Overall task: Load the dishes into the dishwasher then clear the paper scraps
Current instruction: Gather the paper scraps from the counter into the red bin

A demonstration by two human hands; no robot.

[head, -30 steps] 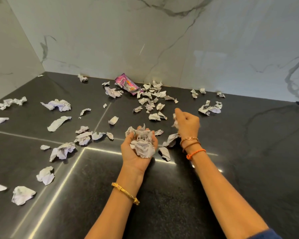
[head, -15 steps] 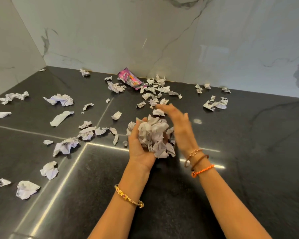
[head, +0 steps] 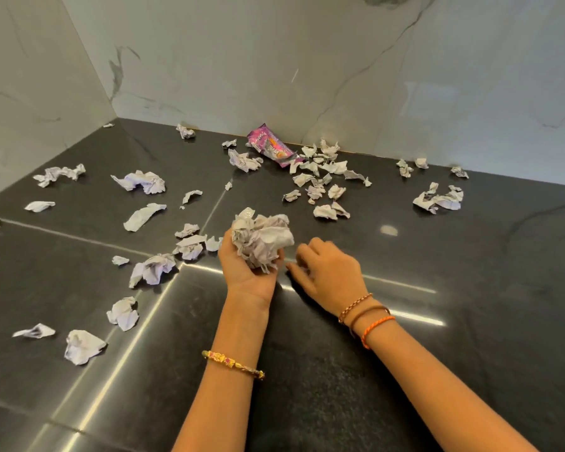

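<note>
- Dark polished stone countertop (head: 470, 321) fills the view, boxed in by white marble walls (head: 274, 60) that meet in a corner at about eleven o'clock; no dishes and no dishwasher are in view, so the dish-loading stage cannot be judged from here.
- At nine o'clock, loose crumpled white paper scraps (head: 137, 182) lie well apart across the left half, some running off the left edge of view; these are not yet collected.
- At centre, the left hand (head: 248, 272), palm up, has its fingers curled round a gathered wad of crumpled white paper (head: 261, 239), lifted off the stone.
- Just beside it, the right hand (head: 330, 275) lies low on the counter with fingers curled; whether it pinches a scrap I cannot tell.
- At twelve o'clock, a pink foil wrapper (head: 269, 146) leans at the wall foot, touching a dense cluster of small white scraps (head: 320, 177).
- At two o'clock, a smaller heap of white scraps (head: 437, 200) sits near the back wall.
- Clearing looks well short of halfway, I judge; the bare stone from three to five o'clock offers sweeping room, while the walls block any push rearward.
</note>
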